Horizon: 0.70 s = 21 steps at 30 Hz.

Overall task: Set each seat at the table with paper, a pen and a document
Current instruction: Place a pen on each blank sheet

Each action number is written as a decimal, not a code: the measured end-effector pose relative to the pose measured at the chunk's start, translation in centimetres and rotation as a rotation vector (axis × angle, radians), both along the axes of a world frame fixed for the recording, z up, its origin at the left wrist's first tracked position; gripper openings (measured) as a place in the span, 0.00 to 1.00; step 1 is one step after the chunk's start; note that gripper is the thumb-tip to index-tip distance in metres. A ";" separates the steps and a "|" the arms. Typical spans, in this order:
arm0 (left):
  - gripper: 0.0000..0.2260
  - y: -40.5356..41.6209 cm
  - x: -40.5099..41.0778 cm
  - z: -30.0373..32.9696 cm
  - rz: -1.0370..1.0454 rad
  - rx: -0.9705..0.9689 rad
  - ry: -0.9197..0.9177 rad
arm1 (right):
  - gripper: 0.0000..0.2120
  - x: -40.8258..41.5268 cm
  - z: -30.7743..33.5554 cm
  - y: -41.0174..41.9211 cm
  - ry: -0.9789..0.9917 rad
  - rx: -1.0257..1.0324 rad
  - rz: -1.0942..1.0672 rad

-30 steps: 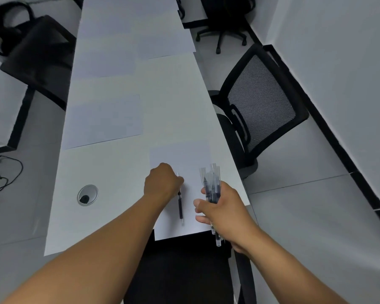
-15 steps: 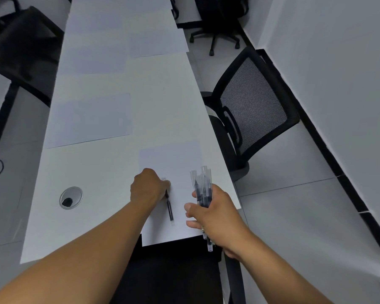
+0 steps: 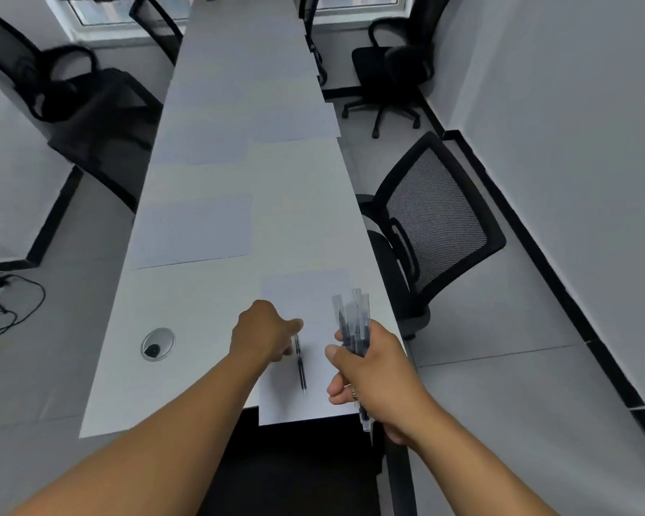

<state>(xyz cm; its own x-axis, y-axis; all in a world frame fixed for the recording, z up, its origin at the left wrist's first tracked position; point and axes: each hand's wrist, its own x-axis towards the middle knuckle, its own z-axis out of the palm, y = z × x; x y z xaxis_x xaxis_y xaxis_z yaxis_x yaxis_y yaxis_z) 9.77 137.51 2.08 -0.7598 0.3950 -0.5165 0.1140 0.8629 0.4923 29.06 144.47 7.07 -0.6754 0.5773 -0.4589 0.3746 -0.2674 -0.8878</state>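
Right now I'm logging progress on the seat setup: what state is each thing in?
Left hand: fingers closed on the top of the single black pen.
Single black pen: lying on the nearest sheet.
Nearest white paper sheet: flat, overhanging the table's near edge.
Right hand: gripping the bundle of clear-capped pens.
Bundle of clear-capped pens: upright, held off the table.
Other white sheets: flat, no pens visible.

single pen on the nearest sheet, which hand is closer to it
Left. The left hand is at the upper end of the single pen, fingertips touching it. The right hand is off to its right, gripping the bundle of pens.
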 end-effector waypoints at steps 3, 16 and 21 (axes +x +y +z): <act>0.13 -0.6 0.8 4.1 0.030 0.092 0.012 | 0.06 0.0 2.5 -0.1 0.032 0.027 0.008; 0.16 -12.4 4.2 23.1 0.020 0.297 0.272 | 0.05 -2.5 15.9 -7.5 0.231 0.162 0.105; 0.14 -21.6 3.9 28.2 0.010 0.257 0.444 | 0.04 -4.1 20.4 -15.5 0.289 0.242 0.129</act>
